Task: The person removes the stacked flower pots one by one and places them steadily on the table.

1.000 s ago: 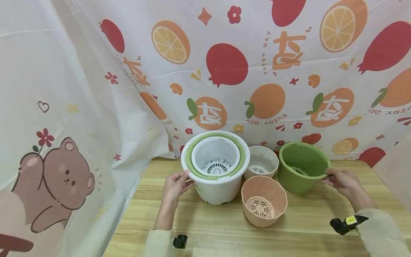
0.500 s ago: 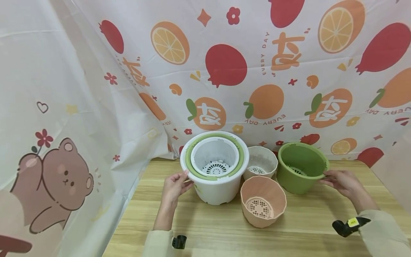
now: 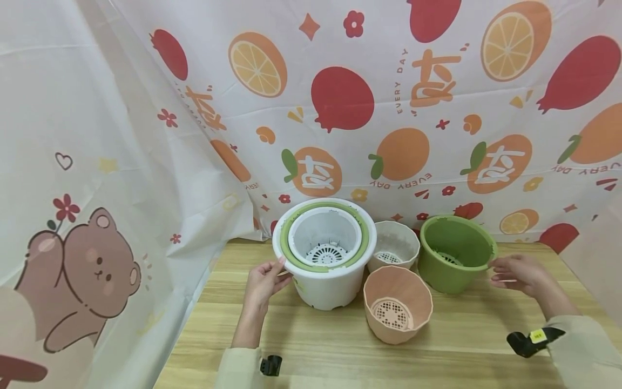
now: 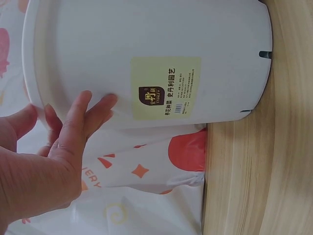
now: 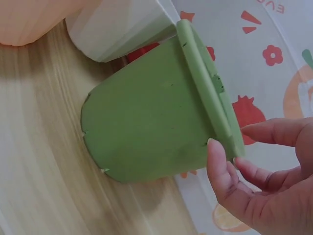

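In the head view, my left hand (image 3: 262, 282) is at the left rim of a large white flower pot (image 3: 323, 292). The left wrist view has the thumb and index finger on either side of that rim, pinching it, while other fingers reach along the wall near a yellow-green label (image 4: 167, 89). Nested inside are a green pot (image 3: 286, 249) and a smaller white pot (image 3: 324, 229). My right hand (image 3: 520, 274) is beside the right rim of another green pot (image 3: 449, 275). Its fingers are spread loosely about that rim in the right wrist view, not gripping it.
A peach pot (image 3: 394, 330) stands in front, between the white stack and the green pot. Behind it is a cream pot (image 3: 386, 237), partly hidden. All stand on a wooden table (image 3: 335, 356), against a fruit-print curtain (image 3: 374, 151).
My right hand has loosened from the green pot's rim and drawn slightly right, its fingers spreading. The left hand and the pots look unmoved.
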Demonstrator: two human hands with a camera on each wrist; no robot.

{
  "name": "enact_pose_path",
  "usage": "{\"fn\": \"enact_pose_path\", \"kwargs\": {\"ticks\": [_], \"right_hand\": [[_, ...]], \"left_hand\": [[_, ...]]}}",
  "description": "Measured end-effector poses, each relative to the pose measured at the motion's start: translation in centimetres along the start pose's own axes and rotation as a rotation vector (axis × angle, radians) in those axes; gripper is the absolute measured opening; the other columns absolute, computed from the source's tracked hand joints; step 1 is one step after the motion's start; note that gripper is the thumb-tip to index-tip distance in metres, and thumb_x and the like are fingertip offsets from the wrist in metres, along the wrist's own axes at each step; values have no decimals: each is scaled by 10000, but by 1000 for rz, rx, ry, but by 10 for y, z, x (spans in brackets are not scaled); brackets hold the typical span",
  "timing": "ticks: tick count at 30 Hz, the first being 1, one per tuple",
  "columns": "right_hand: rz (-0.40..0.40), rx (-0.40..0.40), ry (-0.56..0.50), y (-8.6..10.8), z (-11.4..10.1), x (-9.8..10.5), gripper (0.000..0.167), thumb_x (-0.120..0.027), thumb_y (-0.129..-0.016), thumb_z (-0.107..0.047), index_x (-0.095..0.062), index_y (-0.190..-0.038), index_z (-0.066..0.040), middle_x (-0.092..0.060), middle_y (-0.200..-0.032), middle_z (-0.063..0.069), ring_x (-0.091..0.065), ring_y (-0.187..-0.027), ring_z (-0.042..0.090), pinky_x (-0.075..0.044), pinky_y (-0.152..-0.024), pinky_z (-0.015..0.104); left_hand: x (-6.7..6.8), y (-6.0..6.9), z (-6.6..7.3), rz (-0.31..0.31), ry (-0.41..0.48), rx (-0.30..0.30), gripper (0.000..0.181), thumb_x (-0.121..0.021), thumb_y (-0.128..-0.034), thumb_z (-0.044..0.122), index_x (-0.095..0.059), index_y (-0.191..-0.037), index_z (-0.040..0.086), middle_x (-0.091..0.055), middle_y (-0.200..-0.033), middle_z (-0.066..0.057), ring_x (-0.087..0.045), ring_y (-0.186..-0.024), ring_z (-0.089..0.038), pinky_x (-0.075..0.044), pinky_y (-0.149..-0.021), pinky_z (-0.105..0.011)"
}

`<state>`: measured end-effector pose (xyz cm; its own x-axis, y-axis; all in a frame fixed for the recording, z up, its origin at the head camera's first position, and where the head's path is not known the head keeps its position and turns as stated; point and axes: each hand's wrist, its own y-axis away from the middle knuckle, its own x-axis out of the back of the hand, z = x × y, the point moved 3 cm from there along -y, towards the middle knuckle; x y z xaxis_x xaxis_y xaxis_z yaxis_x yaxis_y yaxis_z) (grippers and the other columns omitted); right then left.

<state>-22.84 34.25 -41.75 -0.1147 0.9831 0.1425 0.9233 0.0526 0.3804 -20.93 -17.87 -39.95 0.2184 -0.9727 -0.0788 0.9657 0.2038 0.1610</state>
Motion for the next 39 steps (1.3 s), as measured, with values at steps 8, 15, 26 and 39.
{"fn": "enact_pose_path", "kwargs": {"ticks": [8, 15, 26, 39], "right_hand": [[-43, 48, 12, 2, -14, -6, 154, -458, -928, -70, -529, -976, 58, -587, -804, 42, -614, -700, 154, -580, -705, 342], [-73, 101, 18, 3, -28, -18, 104, -465, -941, -64, -555, -926, -14, -603, -804, 6, -625, -710, 161, -583, -679, 333], [-79, 149, 112, 2, -45, -43, 265, -456, -951, -96, -438, -1069, 141, -608, -833, 12, -622, -729, 169, -581, -697, 341], [-116, 177, 139, -1, -71, -81, 241, -460, -946, -85, -408, -1054, 125, -570, -883, 49, -601, -704, 155, -579, -643, 323]], "left_hand": [[0, 2, 0, 0, -5, -4, 257, -537, -935, 136, -553, -930, -121, -615, -895, -128, -652, -740, -179, -565, -733, -278], [1, 1, -1, 0, -14, -2, 251, -540, -933, 142, -555, -921, -109, -622, -887, -114, -652, -747, -178, -558, -764, -312], [1, 0, -1, 2, -4, -2, 238, -544, -932, 142, -569, -891, -91, -618, -889, -113, -652, -736, -176, -562, -747, -294], [1, 0, 0, 5, -2, 1, 250, -545, -931, 148, -564, -898, -98, -612, -907, -132, -652, -740, -183, -562, -747, -295]]}}
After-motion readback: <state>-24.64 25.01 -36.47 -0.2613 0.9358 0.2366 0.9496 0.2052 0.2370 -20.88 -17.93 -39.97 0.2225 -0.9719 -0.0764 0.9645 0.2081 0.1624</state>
